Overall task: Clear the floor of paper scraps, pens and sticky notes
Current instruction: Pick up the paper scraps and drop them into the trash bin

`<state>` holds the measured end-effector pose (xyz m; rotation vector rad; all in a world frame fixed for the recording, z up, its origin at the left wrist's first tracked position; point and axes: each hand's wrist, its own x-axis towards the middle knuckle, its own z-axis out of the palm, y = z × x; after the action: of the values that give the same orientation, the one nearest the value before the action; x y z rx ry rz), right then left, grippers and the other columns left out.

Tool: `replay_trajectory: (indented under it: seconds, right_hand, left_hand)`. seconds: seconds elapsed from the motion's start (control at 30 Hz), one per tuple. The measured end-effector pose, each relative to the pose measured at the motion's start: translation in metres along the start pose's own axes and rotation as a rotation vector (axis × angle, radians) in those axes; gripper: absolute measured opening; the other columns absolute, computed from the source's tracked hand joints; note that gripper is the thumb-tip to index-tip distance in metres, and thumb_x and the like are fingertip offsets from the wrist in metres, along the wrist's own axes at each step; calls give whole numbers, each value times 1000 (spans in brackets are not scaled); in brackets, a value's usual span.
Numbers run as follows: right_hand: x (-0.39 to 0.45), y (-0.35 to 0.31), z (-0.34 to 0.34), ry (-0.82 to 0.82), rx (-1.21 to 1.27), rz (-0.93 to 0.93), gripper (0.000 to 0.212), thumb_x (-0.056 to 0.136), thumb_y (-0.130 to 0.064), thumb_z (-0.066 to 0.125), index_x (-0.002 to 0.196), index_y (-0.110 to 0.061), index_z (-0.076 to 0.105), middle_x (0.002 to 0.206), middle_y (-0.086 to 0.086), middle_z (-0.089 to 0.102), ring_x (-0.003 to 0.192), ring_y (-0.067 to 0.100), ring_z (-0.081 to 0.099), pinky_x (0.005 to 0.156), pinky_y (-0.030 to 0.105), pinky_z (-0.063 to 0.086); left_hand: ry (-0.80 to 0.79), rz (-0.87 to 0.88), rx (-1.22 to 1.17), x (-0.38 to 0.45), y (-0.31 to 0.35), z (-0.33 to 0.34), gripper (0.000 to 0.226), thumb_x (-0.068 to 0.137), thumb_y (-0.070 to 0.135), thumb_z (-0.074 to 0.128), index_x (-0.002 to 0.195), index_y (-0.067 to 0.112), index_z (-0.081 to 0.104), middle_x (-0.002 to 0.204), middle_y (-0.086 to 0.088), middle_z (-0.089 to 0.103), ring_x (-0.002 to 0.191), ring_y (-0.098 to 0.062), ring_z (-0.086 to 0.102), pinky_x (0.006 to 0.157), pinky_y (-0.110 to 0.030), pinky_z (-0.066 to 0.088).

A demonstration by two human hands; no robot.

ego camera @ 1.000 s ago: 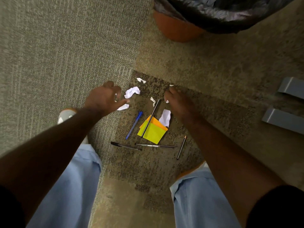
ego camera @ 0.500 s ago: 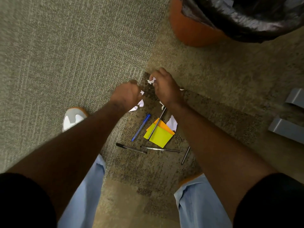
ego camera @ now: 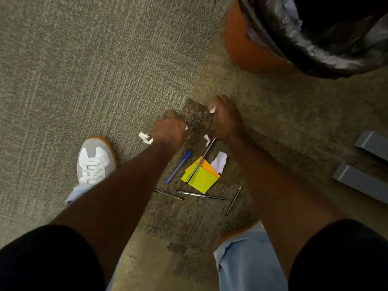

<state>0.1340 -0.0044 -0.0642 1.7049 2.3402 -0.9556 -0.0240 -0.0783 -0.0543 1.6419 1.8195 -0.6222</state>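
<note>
My left hand (ego camera: pixel 169 129) is closed into a fist, with a sliver of white paper showing at its right edge. My right hand (ego camera: pixel 225 118) is closed on a small white paper scrap (ego camera: pixel 212 109) that pokes out at the fingertips. On the dark carpet below lie a blue pen (ego camera: pixel 178 166), a thin grey pen (ego camera: pixel 201 159) across yellow and orange sticky notes (ego camera: pixel 201 177), and white paper scraps (ego camera: pixel 219 161), (ego camera: pixel 145 138), (ego camera: pixel 207 138). Two dark pens (ego camera: pixel 168 194), (ego camera: pixel 200 194) and a pencil (ego camera: pixel 233 200) lie nearer me.
An orange bin (ego camera: pixel 245 47) lined with a black bag (ego camera: pixel 310 38) stands at the top right. Grey metal furniture feet (ego camera: pixel 361 179) sit on the right. My left shoe (ego camera: pixel 94 162) is on the lighter carpet, and my light blue trouser legs (ego camera: pixel 247 259) fill the bottom.
Both hands moved up over the scraps and closed. The far scrap went into my right hand and the crumpled paper by my left hand is gone from the floor. The view shifted toward the bin.
</note>
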Motion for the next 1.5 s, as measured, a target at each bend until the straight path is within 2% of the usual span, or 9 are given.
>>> replay_trajectory:
  seconds: [0.17,0.27,0.33,0.5,0.67,0.9,1.07,1.27,1.5]
  right_hand:
    - [-45,61,-27,94,94,283,18,91,-3,48,94,3,65,102,24,70,95,36,66,79,37,48]
    - [-65,79,-38,90,38,265,25,86,-16,43,82,1,62,87,26,69,79,41,66,68,43,48]
    - [-69,80,-40,83,-2,221,23,86,-22,43,80,-6,57,79,21,67,73,39,64,60,38,42]
    - [-55,64,-28,-86,-82,116,25,92,-32,62,103,-11,55,100,13,67,93,34,64,73,40,49]
    - [-41,54,-13,-91,-67,146,24,96,-27,62,109,-9,52,110,12,66,102,30,63,79,37,45]
    - [-42,54,-9,-126,-96,128,15,103,-20,47,109,-7,53,111,12,69,103,29,66,79,36,49]
    - [-55,38,-7,-205,135,48,14,97,-18,57,98,-4,54,96,19,68,90,35,66,71,38,51]
    - [-67,2,28,-218,8,4,15,97,-11,44,108,-14,53,100,10,66,95,31,61,74,38,51]
    - [-62,-12,43,-117,-282,-16,28,96,0,41,123,-6,50,109,16,69,110,35,60,75,41,53]
  left_hand:
    - [-73,74,-211,-3,-7,-10,41,96,40,58,108,2,66,108,-21,66,98,-39,66,81,-42,52]
    - [-27,74,-343,-1,-28,-20,18,88,14,61,73,4,64,78,-20,64,77,-36,65,69,-38,50]
    - [27,68,-414,-2,-43,-22,31,80,3,59,54,12,46,57,-12,50,60,-31,55,59,-34,45]
    - [69,73,-496,-4,-75,-15,14,85,-1,53,87,13,52,66,-11,59,60,-31,57,60,-36,47]
    - [-80,210,-423,-10,-81,0,29,94,2,48,119,15,55,89,-14,70,76,-30,67,70,-40,54]
    - [-31,338,-151,-19,-72,15,27,97,40,58,102,14,53,87,-12,69,76,-32,64,63,-35,45]
    - [-75,388,-13,-24,-52,27,49,91,41,66,120,14,38,99,-15,72,84,-34,70,64,-33,43]
    - [-93,451,105,-20,-50,43,38,98,31,57,127,14,40,104,-12,70,85,-31,70,65,-36,49]
    - [-90,382,-236,-26,-74,30,21,96,30,60,107,15,51,84,-13,67,72,-31,64,63,-37,50]
